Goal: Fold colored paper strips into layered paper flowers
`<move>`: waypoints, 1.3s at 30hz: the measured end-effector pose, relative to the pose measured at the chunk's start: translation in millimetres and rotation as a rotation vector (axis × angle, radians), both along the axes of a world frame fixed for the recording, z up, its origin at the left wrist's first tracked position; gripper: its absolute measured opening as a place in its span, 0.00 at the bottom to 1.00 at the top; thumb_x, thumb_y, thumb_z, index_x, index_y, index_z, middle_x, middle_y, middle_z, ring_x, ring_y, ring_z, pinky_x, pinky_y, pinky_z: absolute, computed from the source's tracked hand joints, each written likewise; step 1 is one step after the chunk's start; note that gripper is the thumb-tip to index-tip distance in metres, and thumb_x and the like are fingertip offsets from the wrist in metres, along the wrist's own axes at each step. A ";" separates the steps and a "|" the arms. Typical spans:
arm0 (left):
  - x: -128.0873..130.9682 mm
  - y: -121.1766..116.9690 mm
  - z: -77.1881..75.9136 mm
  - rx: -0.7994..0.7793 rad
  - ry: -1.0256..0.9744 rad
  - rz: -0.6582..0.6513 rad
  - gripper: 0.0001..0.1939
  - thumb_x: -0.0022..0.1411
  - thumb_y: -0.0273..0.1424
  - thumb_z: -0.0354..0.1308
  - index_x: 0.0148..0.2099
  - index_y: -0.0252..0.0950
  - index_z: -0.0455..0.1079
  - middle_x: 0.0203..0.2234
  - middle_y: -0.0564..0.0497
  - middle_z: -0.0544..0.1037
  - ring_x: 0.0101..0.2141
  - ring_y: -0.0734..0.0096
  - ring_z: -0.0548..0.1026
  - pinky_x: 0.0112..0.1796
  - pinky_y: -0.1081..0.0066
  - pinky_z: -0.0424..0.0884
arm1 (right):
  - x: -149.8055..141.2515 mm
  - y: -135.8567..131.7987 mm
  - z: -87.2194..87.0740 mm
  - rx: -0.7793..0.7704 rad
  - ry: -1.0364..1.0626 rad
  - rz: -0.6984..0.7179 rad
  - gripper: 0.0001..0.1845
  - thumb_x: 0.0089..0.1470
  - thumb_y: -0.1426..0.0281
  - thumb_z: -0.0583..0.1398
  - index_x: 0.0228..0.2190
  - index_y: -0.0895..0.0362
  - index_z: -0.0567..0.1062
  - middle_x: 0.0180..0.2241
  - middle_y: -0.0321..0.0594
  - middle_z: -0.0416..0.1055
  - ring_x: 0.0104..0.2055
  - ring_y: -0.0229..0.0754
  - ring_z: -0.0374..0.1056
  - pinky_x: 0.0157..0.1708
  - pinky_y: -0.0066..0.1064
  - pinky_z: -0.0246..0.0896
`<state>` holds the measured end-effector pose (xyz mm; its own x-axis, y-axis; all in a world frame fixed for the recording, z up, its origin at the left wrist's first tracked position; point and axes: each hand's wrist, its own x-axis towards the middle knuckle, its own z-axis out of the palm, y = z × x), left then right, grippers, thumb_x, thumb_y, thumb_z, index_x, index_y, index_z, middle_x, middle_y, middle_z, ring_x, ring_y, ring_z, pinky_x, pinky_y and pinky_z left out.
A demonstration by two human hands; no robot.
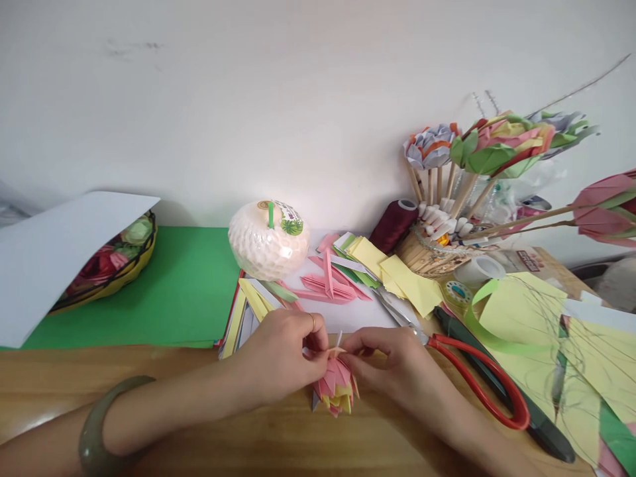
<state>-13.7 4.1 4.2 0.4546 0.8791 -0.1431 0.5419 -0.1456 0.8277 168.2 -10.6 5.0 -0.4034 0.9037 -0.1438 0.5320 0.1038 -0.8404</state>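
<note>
Both my hands meet over the wooden table (209, 437) at its front middle. My left hand (281, 354), with a ring and a green bangle on that wrist, pinches the top of a small pink and yellow folded-paper flower (336, 387). My right hand (392, 361) pinches the same flower from the right side. A thin pale strip sticks up between my fingertips. The flower's petals point down toward the table.
Red-handled scissors (484, 387) lie just right of my right hand. Behind are folded pink pieces (328, 285), yellow papers (412, 281), a white netted round object (268, 242), green sheets (183, 285), a thread spool (395, 225), paper flowers on sticks (491, 149), a basket (116, 262) under white paper.
</note>
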 end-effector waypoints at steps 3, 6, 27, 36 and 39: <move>0.1 -0.1 0.1 -0.029 -0.006 0.002 0.04 0.50 0.27 0.54 0.24 0.37 0.65 0.20 0.55 0.71 0.24 0.73 0.70 0.26 0.74 0.64 | 0.0 -1.5 -2.7 0.027 -0.043 -0.016 0.09 0.52 0.71 0.57 0.26 0.55 0.78 0.24 0.35 0.76 0.26 0.38 0.69 0.26 0.25 0.63; -0.9 1.7 3.1 -0.110 -0.055 -0.023 0.06 0.52 0.30 0.55 0.25 0.36 0.66 0.21 0.55 0.72 0.24 0.73 0.70 0.26 0.75 0.64 | 0.6 -2.6 -5.6 0.059 -0.086 -0.033 0.09 0.51 0.71 0.58 0.24 0.56 0.77 0.21 0.34 0.75 0.24 0.37 0.68 0.23 0.24 0.61; -1.3 3.8 -4.3 0.600 -0.428 -0.025 0.07 0.56 0.18 0.55 0.32 0.36 0.68 0.29 0.51 0.72 0.31 0.74 0.73 0.33 0.74 0.69 | 5.0 -5.7 7.0 0.517 0.083 -0.219 0.07 0.57 0.72 0.55 0.26 0.54 0.69 0.27 0.35 0.64 0.29 0.38 0.62 0.27 0.28 0.57; 0.7 -0.5 -15.7 0.734 -0.288 -0.022 0.06 0.57 0.20 0.56 0.31 0.36 0.67 0.30 0.52 0.68 0.33 0.72 0.69 0.35 0.71 0.68 | -0.8 -5.2 -3.7 0.268 0.137 -0.156 0.11 0.58 0.68 0.56 0.24 0.55 0.68 0.26 0.33 0.64 0.30 0.37 0.61 0.30 0.28 0.55; 0.0 0.3 -18.9 0.692 -0.272 -0.029 0.07 0.57 0.21 0.55 0.31 0.37 0.66 0.32 0.51 0.68 0.39 0.68 0.69 0.40 0.66 0.67 | 2.0 -3.9 -6.7 0.366 0.100 -0.179 0.08 0.58 0.70 0.55 0.27 0.55 0.69 0.32 0.37 0.64 0.38 0.40 0.62 0.37 0.30 0.55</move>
<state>-13.7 4.4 -14.7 0.4194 0.7146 0.5598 0.3190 -0.6934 0.6461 170.2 -14.5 -1.7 -0.2311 0.9450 0.2316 0.4861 0.3184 -0.8138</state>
